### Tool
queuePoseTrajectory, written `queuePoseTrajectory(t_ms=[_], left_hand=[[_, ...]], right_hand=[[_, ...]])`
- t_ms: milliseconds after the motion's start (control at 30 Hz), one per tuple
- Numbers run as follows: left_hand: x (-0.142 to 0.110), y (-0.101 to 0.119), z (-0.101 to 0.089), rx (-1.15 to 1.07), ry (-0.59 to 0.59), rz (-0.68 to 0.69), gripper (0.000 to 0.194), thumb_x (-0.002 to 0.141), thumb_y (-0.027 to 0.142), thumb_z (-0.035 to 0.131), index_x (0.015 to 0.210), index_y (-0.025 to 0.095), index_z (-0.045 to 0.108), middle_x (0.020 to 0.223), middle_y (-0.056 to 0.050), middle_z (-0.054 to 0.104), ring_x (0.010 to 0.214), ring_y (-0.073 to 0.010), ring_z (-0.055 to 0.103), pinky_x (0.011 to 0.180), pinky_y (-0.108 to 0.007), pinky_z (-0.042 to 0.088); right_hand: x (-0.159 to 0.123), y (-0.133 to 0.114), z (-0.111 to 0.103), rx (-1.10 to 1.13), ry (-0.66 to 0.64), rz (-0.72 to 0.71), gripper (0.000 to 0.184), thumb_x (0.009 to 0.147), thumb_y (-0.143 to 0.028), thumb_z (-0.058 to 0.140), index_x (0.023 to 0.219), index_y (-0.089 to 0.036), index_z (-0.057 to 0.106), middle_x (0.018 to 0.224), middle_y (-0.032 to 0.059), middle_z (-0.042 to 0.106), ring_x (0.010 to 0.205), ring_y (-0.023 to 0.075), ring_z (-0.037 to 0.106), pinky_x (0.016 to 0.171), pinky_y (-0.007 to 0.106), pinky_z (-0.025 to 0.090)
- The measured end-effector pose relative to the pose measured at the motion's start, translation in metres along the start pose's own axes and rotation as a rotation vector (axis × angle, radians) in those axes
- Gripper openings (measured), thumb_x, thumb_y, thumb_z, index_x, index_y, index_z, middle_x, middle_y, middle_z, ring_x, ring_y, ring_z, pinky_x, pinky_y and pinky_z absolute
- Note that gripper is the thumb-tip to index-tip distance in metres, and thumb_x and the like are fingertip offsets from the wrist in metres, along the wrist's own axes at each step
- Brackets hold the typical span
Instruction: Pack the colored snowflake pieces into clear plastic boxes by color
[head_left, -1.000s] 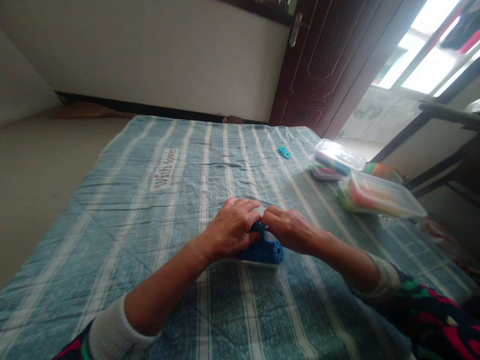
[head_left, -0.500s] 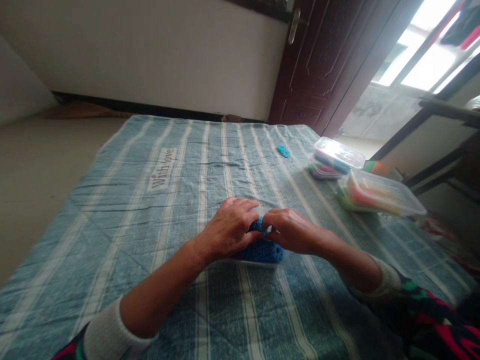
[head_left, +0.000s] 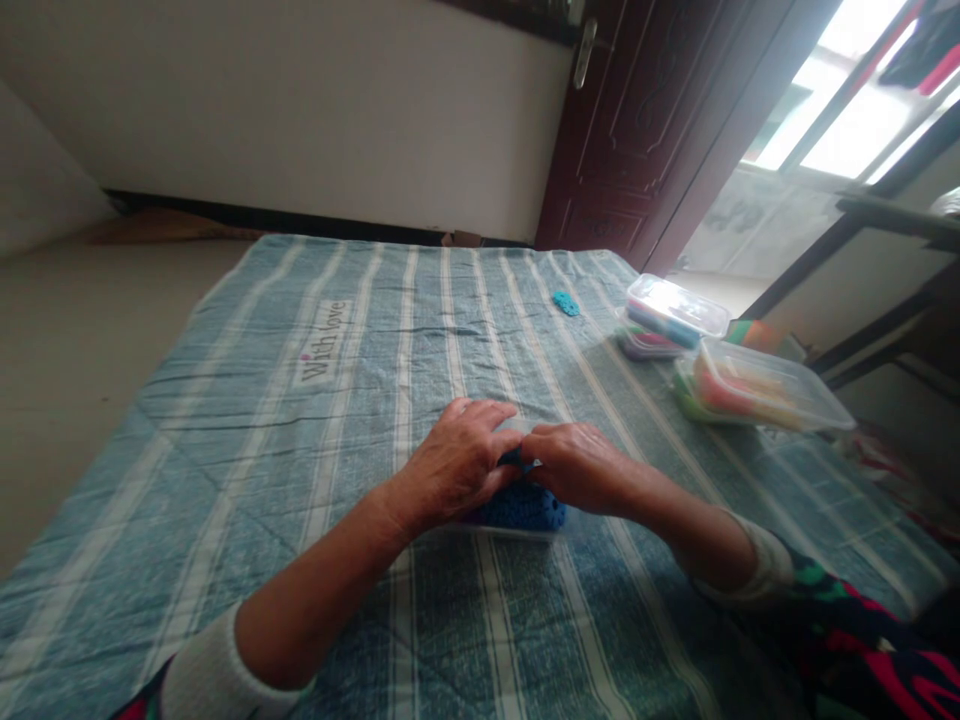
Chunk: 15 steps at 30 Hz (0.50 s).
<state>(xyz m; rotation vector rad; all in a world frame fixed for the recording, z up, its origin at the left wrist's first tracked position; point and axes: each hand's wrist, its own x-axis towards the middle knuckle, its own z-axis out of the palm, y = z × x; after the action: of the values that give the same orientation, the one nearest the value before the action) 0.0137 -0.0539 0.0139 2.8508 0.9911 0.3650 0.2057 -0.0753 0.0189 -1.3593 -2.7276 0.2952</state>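
A clear plastic box [head_left: 487, 533] holding dark blue crocheted pieces [head_left: 517, 508] sits in front of me on the striped cloth. My left hand [head_left: 459, 458] reaches over the box from the left, thumb and fingers closed around some of the blue crochet. From the right, my right hand [head_left: 577, 465] pinches at the same crochet, its fingertips nearly meeting those of the left. Both hands hide much of the box and the far side of its contents. Farther back on the cloth lies a lone light blue crocheted piece [head_left: 566, 303].
The blue-and-white striped cloth [head_left: 360, 400] carries a "With love" label [head_left: 325, 340]. Lidded clear boxes [head_left: 675, 310] with coloured contents are stacked at the right, beside another clear box [head_left: 772, 385]. A wall and a dark red door [head_left: 630, 120] stand beyond.
The lighter blue crochet between my fingertips now shows less, and my right hand has come slightly closer to the left. The boxes at the right keep their places.
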Motion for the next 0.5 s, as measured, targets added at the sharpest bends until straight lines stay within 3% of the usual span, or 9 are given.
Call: queuePoseTrajectory(t_ms=[367, 500], left_hand=[[0.005, 0.004, -0.001, -0.009, -0.078, -0.078, 0.023, 0.088, 0.031, 0.069, 0.108, 0.021, 0.071, 0.133, -0.016, 0.061, 0.125, -0.0353, 0.055, 0.106, -0.064, 0.034], [0.005, 0.006, -0.001, 0.025, -0.097, -0.074, 0.025, 0.087, 0.029, 0.07, 0.111, 0.022, 0.07, 0.136, -0.017, 0.059, 0.127, -0.036, 0.053, 0.106, -0.067, 0.033]], right_hand=[[-0.001, 0.003, 0.0, 0.043, 0.003, -0.058, 0.014, 0.09, -0.017, 0.059, 0.079, -0.017, 0.068, 0.07, 0.0031, 0.063, 0.057, 0.0123, 0.049, 0.053, 0.03, 0.03], [-0.005, 0.018, -0.016, 0.194, 0.146, -0.1, 0.011, 0.089, -0.014, 0.059, 0.083, -0.016, 0.067, 0.075, 0.0015, 0.064, 0.066, 0.011, 0.055, 0.062, 0.026, 0.038]])
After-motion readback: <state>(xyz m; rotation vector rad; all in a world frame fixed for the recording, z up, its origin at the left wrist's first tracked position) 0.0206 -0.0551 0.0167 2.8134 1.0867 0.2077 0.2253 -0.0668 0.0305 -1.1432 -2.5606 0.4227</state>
